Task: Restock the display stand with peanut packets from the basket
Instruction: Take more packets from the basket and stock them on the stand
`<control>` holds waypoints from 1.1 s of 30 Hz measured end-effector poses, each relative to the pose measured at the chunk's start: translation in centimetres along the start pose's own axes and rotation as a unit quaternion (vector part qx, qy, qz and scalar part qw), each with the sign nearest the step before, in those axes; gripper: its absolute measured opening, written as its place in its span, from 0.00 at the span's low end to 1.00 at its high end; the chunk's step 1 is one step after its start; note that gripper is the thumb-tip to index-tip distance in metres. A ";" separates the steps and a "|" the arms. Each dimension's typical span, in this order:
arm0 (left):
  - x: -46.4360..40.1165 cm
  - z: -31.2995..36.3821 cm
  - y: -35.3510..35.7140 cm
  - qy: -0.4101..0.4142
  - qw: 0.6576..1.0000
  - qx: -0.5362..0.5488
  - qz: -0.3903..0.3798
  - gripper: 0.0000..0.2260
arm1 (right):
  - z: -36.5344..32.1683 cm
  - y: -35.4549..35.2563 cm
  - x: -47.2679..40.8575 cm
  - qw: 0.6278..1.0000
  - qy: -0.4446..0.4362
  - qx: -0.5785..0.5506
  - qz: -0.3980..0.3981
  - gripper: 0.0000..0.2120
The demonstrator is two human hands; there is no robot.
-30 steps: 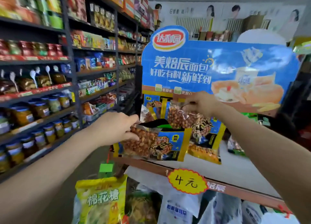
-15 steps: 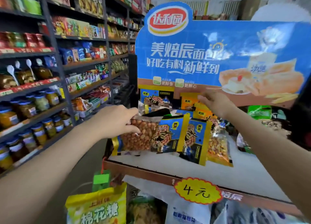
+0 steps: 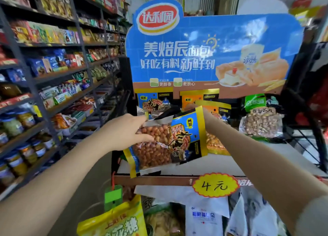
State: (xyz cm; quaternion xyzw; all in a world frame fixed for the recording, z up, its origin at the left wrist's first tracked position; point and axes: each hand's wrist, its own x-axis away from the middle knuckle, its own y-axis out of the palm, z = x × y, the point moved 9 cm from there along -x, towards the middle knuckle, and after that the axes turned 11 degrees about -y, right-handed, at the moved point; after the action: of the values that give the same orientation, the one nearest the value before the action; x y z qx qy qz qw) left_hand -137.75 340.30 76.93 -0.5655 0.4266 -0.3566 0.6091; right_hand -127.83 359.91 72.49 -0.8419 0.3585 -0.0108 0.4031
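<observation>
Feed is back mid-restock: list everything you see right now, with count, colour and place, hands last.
Blue-and-gold peanut packet: one, held sideways over the stand's front left.
Blue peanut packet standing upright: one, back left of the shelf.
Orange peanut packets: at least two, back centre, partly hidden.
Green-topped clear nut bag: one, back right of the shelf.
White cardboard stand shelf: one, brown front edge.
Blue bread-advert header board: one, above the shelf.
Yellow scalloped price tag: one, on the front edge.
Yellow snack bag: one, below the stand.
Dark metal shelving: left wall, holding jars and packets.
Left hand: grips the held packet's clear end.
Right hand: mostly hidden behind the held packet.
</observation>
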 end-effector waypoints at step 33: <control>-0.6 -4.4 3.1 -0.005 0.957 0.288 -0.042 0.19 | -13.1 -3.5 -9.4 0.964 -0.140 0.217 0.057 0.17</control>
State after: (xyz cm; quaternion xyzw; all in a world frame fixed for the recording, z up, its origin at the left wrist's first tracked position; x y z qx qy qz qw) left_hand -142.17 339.48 73.94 -0.3848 0.2788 -0.4867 0.7330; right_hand -136.72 358.31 86.29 -0.7053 0.3349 0.0524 0.6226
